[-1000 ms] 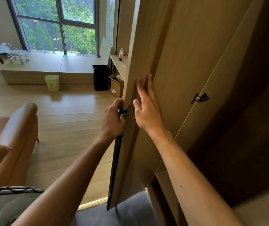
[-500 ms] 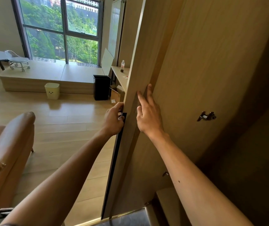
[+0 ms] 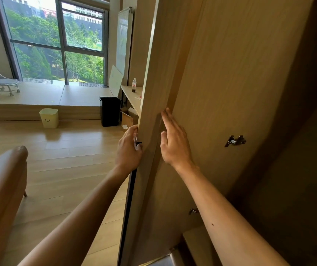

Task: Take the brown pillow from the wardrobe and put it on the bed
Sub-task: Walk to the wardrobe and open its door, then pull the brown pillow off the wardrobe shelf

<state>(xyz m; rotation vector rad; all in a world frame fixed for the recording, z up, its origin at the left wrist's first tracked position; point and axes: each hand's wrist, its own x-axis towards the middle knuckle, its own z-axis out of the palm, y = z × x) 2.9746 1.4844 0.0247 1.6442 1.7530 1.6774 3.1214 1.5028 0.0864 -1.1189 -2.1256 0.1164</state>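
Observation:
A tall light-wood wardrobe door [image 3: 230, 83] stands swung open in front of me, its inner face towards me with a dark hinge [image 3: 235, 141] on it. My left hand [image 3: 128, 150] is curled around the door's outer edge at the black handle strip [image 3: 132, 189]. Flat against the door's inner face, beside a vertical ridge, lies my right hand [image 3: 174, 143] with its fingers straight. The wardrobe interior [image 3: 298, 169] at the right is dark. No brown pillow and no bed are in view.
A brown leather armchair [image 3: 2, 189] sits at the lower left on the wood floor. Farther back stand a pale yellow bin [image 3: 49, 118], a black bin [image 3: 109, 111], a cardboard box [image 3: 129, 118] and a raised platform [image 3: 38, 100] under the window. A bottle [image 3: 134, 85] stands on a side desk.
The door has swung further open and the view has tilted up. Both hands have stayed on the door edge.

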